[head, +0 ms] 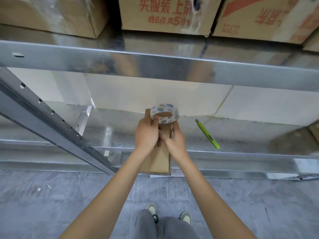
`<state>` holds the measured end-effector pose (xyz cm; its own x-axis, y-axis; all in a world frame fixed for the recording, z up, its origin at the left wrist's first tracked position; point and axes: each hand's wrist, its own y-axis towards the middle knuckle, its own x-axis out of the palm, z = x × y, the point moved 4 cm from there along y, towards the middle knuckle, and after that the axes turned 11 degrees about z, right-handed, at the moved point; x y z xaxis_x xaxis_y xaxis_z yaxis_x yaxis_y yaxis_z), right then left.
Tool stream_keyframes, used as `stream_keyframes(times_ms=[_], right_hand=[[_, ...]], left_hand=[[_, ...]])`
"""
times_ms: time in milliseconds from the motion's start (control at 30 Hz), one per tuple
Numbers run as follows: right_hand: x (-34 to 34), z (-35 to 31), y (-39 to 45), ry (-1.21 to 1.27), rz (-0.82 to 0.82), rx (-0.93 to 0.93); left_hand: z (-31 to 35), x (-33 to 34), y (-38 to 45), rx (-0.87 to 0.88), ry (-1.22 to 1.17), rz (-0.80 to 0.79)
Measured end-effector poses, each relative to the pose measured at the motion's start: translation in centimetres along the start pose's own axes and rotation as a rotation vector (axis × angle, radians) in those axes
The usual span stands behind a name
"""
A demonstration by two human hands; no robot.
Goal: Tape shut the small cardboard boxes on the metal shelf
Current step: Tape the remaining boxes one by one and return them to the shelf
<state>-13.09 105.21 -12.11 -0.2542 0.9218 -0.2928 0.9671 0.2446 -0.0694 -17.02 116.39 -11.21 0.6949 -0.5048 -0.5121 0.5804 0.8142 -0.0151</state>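
A small brown cardboard box (158, 160) lies on the metal shelf (110, 135), its near end jutting past the shelf's front edge. My left hand (146, 133) grips a roll of clear tape (164, 113) with a blue-and-white printed core, held over the box's far end. My right hand (174, 141) rests on the box top just right of the left hand, its fingers curled at the tape below the roll. Whether a strip is stuck to the box is hidden by the hands.
A green utility knife (208, 134) lies on the shelf to the right. White cartons (155, 95) stand behind the box. An upper shelf beam (172, 66) carries large printed cartons (165, 14). A slanted metal upright (48, 114) crosses the left. Grey floor and my shoes (152, 210) lie below.
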Motion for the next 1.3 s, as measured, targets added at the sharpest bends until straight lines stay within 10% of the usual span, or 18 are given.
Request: stream_keyframes(times_ms=[500,633,1033,1300], right_hand=[[0.1,2.1,-0.2,-0.056,-0.02,0.028],[-0.1,2.1,-0.2,-0.557,-0.007,-0.151],[-0.1,1.5,-0.3,-0.834,0.017,-0.277],[0.0,1.3,-0.3,-0.836,0.008,-0.253]], left_hand=[[-0.4,-3.1,2.9,0.131,-0.065,0.045],[-0.6,-3.1,2.4,0.148,-0.103,0.066],[8.2,-4.0,1.7,0.448,0.417,-0.086],[9.0,0.6,5.3,0.275,0.974,-0.614]])
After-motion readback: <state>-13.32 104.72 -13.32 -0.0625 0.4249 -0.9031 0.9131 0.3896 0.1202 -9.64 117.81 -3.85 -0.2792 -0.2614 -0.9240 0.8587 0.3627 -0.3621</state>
